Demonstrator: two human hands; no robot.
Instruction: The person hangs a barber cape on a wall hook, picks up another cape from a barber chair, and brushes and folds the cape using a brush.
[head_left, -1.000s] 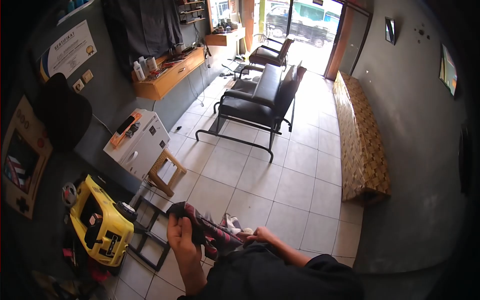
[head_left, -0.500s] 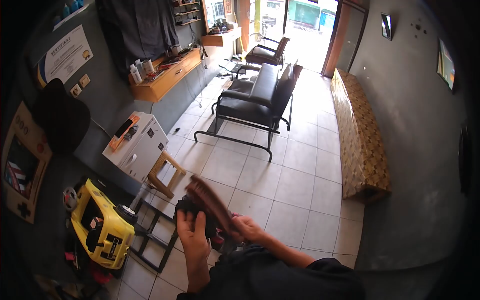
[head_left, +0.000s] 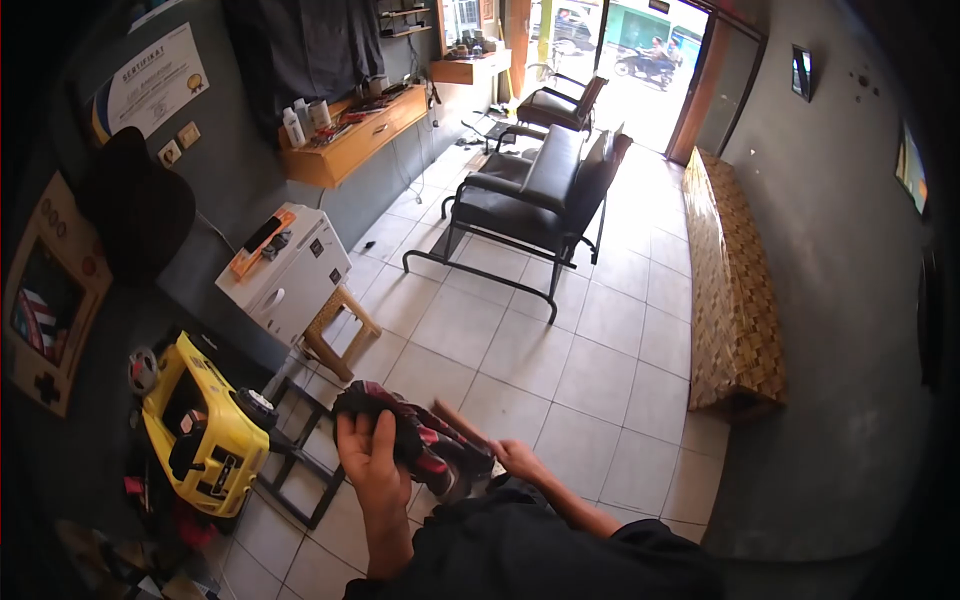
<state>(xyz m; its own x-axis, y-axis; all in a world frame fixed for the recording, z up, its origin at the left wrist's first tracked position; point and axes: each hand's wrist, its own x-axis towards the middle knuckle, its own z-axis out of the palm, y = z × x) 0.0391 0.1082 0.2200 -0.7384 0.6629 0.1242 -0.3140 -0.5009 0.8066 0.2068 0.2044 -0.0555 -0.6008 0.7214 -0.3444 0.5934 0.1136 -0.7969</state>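
My left hand (head_left: 375, 455) is closed on a black item with red patches (head_left: 428, 445), held up in front of my body; its exact kind I cannot make out. My right hand (head_left: 520, 460) grips a long brown wooden brush (head_left: 462, 422) by its lower end. The brush lies along the right side of the black-and-red item, its bristles turned out of sight. Whether the two touch is unclear.
To the left are a yellow ride-on toy car (head_left: 205, 430), a black metal frame (head_left: 300, 465), a wooden stool (head_left: 340, 340) and a white cabinet (head_left: 290, 285). A black barber chair (head_left: 510, 210) stands ahead, a woven-pattern bench (head_left: 730, 300) along the right wall.
The brush has moved down and right, uncovering the red patches. The black-and-red item and left hand have shifted slightly left. The head view has shifted, and a motorbike now shows outside.
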